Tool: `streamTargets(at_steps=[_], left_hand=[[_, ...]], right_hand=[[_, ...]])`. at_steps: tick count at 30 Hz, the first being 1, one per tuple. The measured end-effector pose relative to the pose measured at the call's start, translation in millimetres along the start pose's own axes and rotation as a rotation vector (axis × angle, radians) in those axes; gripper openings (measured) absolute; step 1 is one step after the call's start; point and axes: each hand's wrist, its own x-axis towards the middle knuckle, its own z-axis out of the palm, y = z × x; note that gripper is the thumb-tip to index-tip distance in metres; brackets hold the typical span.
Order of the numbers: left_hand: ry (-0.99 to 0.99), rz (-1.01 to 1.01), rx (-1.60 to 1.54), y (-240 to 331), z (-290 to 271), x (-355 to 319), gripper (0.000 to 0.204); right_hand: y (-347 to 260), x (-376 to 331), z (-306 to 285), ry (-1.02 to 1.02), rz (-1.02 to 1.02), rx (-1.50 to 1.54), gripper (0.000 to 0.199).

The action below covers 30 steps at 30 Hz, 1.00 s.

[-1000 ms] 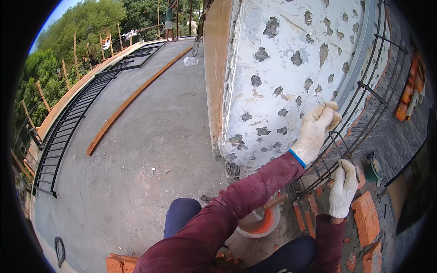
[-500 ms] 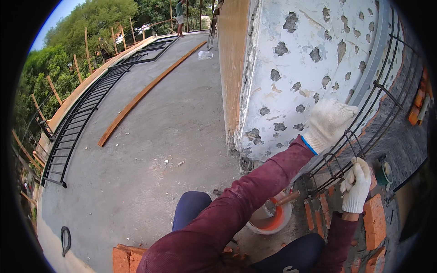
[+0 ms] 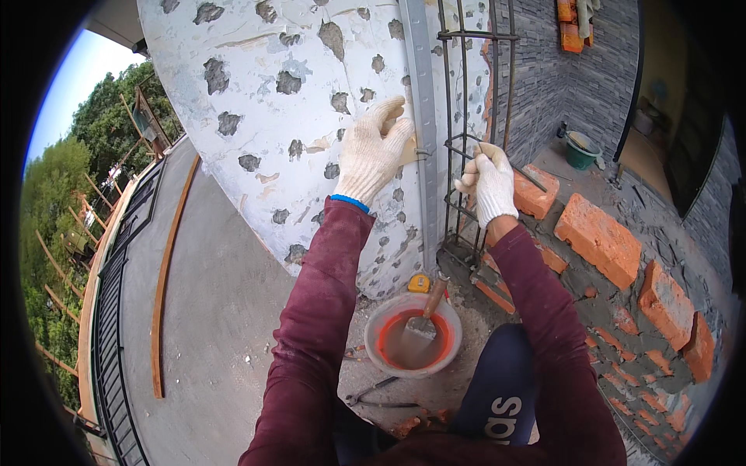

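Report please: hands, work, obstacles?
Left white-gloved hand before pitted white wall. Right white-gloved hand at dark steel rebar cage. Grips unclear. Round grey bucket on floor below.

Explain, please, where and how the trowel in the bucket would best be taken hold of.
Probably by the wooden handle of the trowel, coming from above and the right: the handle slants up over the far rim of the bucket, while the blade points down inside and a yellow tape measure sits close on the left.
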Motion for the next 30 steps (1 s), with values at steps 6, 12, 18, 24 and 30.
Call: streamTargets(at_steps=[6, 12, 18, 24, 30], left_hand=[[0.095, 0.354, 0.670, -0.7, -17.6, 30.8, 0.043], [0.159, 0.584, 0.925, 0.9, -12.5, 53.4, 0.039], [0.142, 0.548, 0.997, -0.5, -14.8, 56.2, 0.044], [0.135, 0.540, 1.036, 3.0, -11.1, 70.1, 0.055], [0.155, 0.553, 1.173, -0.8, -2.9, 97.6, 0.054]], right_hand=[[43.1, 39.8, 10.8, 0.074, -0.293, -0.256, 0.028], [71.9, 67.9, 15.1, 0.243, -0.591, -0.632, 0.026], [58.1, 62.0, 23.0, 0.198, -0.672, -0.791, 0.026], [43.6, 84.0, 24.0, 0.189, -0.748, -0.784, 0.026], [18.6, 105.4, 45.0, 0.148, -0.767, -0.834, 0.028]])
